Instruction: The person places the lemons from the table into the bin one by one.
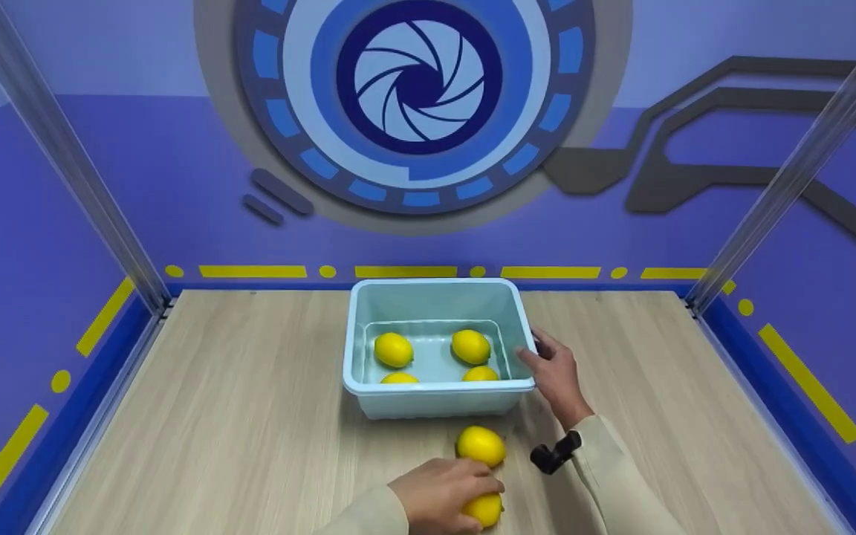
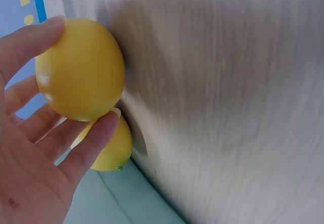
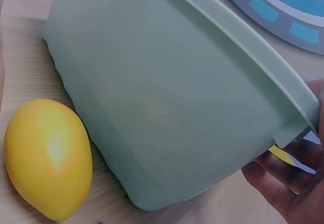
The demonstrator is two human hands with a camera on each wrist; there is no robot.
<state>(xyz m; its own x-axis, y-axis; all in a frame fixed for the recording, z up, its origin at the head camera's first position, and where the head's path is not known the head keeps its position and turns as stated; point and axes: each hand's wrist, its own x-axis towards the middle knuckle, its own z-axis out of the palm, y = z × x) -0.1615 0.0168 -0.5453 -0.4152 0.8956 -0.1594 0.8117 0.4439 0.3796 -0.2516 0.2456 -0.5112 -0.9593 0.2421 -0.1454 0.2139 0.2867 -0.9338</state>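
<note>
My left hand (image 1: 443, 492) holds a lemon (image 1: 484, 511) at the near part of the table, with thumb and fingers round its sides in the left wrist view. Just beyond it a second lemon (image 1: 481, 445) lies on the wood, between that hand and a pale blue-green plastic bin (image 1: 435, 406). Several lemons, among them one at the left (image 1: 394, 350) and one at the right (image 1: 471, 346), lie inside the bin; its front wall partly hides the nearer ones. My right hand (image 1: 563, 380) grips the bin's right rim, thumb over the edge and fingers outside.
The wooden table (image 1: 235, 401) is bounded by blue printed walls (image 1: 138, 186) at the back and sides. Metal posts (image 1: 86, 171) rise at both back corners. A black device (image 1: 555, 452) sits at the right wrist.
</note>
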